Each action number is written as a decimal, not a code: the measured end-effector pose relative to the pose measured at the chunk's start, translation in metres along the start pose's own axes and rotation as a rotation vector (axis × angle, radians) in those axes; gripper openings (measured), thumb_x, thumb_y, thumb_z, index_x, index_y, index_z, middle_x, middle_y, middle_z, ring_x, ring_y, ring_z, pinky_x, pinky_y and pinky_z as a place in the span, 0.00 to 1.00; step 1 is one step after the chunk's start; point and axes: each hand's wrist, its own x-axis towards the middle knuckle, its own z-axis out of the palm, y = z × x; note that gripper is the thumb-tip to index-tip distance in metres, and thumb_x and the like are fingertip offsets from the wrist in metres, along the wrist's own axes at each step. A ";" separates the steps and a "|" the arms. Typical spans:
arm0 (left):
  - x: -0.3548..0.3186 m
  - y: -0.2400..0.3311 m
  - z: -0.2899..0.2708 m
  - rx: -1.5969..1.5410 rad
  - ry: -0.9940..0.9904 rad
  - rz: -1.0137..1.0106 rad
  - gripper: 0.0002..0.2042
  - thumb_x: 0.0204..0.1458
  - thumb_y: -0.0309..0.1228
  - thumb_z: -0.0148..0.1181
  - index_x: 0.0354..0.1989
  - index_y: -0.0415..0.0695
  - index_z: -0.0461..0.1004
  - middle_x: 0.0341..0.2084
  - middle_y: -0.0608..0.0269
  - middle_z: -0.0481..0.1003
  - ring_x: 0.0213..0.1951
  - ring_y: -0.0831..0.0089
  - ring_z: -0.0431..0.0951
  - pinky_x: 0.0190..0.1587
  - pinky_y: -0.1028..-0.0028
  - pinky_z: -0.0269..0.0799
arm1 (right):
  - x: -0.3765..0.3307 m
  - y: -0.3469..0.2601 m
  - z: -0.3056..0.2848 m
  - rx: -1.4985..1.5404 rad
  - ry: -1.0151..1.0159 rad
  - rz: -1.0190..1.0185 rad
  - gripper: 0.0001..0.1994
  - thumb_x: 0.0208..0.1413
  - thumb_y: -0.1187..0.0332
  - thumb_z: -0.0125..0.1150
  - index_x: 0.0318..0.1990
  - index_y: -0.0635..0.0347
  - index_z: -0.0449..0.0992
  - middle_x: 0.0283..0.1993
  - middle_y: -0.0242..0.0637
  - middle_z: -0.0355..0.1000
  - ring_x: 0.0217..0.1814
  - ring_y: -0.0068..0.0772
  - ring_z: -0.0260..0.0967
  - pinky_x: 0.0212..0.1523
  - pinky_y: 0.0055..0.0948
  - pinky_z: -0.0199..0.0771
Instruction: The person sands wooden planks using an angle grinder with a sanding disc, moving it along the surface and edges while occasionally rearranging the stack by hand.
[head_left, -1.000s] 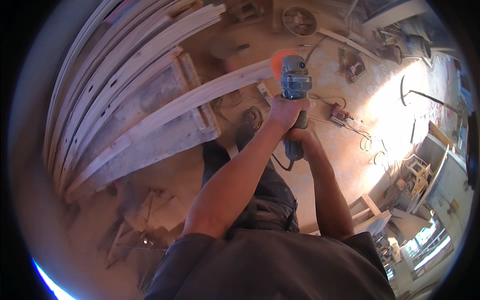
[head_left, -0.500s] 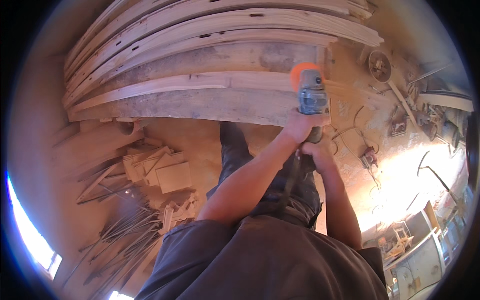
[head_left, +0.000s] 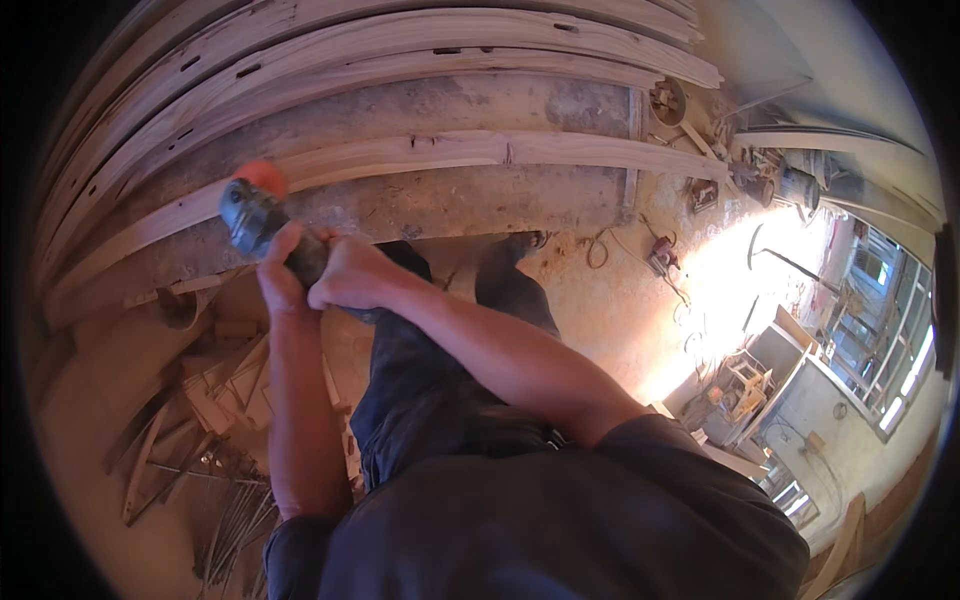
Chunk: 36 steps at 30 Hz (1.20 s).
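Both of my hands hold a grey angle grinder (head_left: 252,218) with an orange disc (head_left: 264,176) at its front, over the left part of a bench (head_left: 480,203). My left hand (head_left: 284,272) is closed round its body just behind the head. Farther back, my right hand (head_left: 348,274) wraps the handle, with the right forearm reaching across in front of me. The disc is smeared by motion and lies at a long pale wooden plank (head_left: 430,153) on the bench. Whether it touches the wood I cannot tell.
Several slotted planks (head_left: 380,42) lie side by side at the bench's far side. Wood offcuts (head_left: 215,395) and thin rods (head_left: 235,530) are heaped on the floor at left. At right are a red power tool (head_left: 662,255) with a cord and a round bucket (head_left: 668,102).
Both hands have swung the grinder from the right part of the plank far to the left. My body and the view have shifted with it.
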 end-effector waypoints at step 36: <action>-0.019 -0.107 0.118 0.397 -0.182 -0.322 0.09 0.47 0.26 0.72 0.33 0.37 0.79 0.27 0.55 0.80 0.30 0.65 0.82 0.36 0.66 0.79 | -0.096 0.085 -0.085 0.324 0.382 0.097 0.20 0.34 0.69 0.72 0.39 0.67 0.76 0.33 0.35 0.76 0.36 0.28 0.75 0.39 0.31 0.78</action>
